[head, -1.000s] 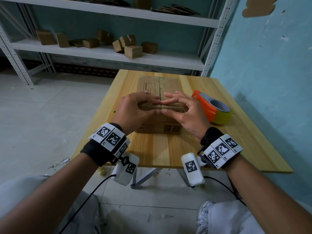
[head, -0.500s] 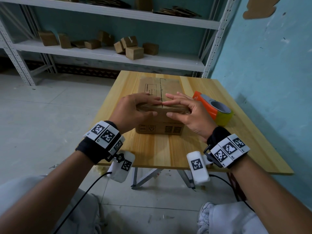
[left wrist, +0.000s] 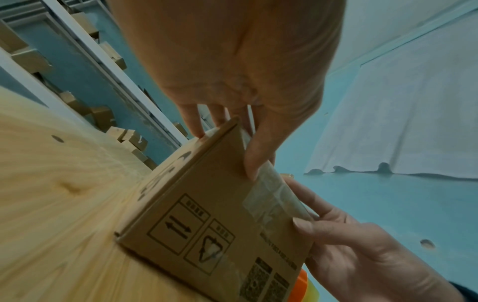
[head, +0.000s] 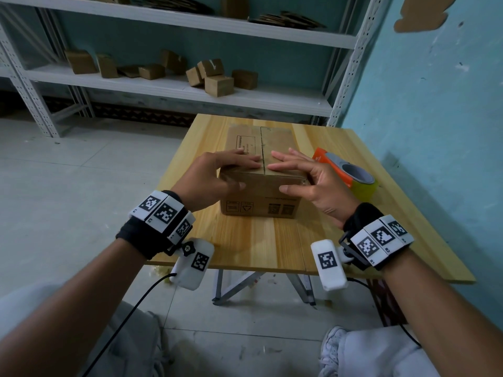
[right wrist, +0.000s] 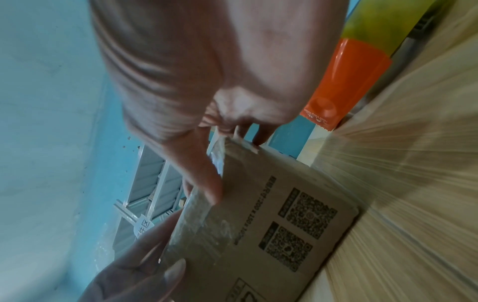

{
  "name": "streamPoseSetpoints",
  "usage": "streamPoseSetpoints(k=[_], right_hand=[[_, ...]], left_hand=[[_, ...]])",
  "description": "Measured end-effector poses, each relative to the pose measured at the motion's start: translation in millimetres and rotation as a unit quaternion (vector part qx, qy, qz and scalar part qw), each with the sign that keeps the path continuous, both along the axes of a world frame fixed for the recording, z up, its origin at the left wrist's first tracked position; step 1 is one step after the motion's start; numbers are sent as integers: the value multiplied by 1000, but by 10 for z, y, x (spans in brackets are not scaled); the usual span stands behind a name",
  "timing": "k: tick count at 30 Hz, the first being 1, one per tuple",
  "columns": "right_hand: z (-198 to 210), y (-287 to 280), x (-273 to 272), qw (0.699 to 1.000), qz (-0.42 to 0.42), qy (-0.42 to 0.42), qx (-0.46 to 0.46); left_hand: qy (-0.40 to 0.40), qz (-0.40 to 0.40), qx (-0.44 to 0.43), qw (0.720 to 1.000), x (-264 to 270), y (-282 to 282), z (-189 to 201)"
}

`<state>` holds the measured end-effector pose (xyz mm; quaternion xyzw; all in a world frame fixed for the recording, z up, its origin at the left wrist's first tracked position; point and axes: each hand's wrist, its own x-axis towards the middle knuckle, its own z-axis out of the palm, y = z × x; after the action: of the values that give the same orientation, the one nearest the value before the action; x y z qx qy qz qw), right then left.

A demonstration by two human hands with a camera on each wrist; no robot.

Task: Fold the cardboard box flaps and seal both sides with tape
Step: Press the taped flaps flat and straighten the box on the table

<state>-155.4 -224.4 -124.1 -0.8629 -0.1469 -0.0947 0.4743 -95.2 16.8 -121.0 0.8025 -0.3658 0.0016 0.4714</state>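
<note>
Wooden table (head: pixel 245 240) by a teal wall, metal shelving behind. Cardboard box (head: pixel 261 197) sits on it, flaps folded down flat, centre seam (head: pixel 261 148) running away from the person, unsealed on top as far as the head view shows. Near face has printed handling symbols and QR codes; both wrist views show clear tape (left wrist: pixel 274 196) stuck down over the near top edge onto that face.

Left hand (head: pixel 215 175) is on the box's left side: fingers (head: pixel 245 161) straight and flat on the left flap, tips just short of the seam, thumb (head: pixel 232 185) extended against the near face. Nothing gripped, just pressing. Right hand (head: pixel 310 183) mirrors it on the right flap: fingers (head: pixel 283 161) spread and straight, tips just beside the seam, thumb (head: pixel 292 189) out along the near face below the top edge. Also holding nothing. Fingertips of the two hands are near each other across the seam, not touching.

Tape dispenser (head: pixel 345 172), orange body with a yellow-green roll, lies on the table just beyond the right hand, beside the box's right side. Small cardboard boxes (head: pixel 215 77) are scattered on the middle shelf (head: pixel 174 88) far beyond both hands; flattened cardboard on the shelf above. Tracker bands with printed markers on both wrists.
</note>
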Motion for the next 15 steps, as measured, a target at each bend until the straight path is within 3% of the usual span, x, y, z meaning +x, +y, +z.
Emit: streamPoseSetpoints(k=[15], right_hand=[[-47,111,-19,999,-44,-23,17]], left_hand=[[-18,22,-9,1000,-17,-39,-19]])
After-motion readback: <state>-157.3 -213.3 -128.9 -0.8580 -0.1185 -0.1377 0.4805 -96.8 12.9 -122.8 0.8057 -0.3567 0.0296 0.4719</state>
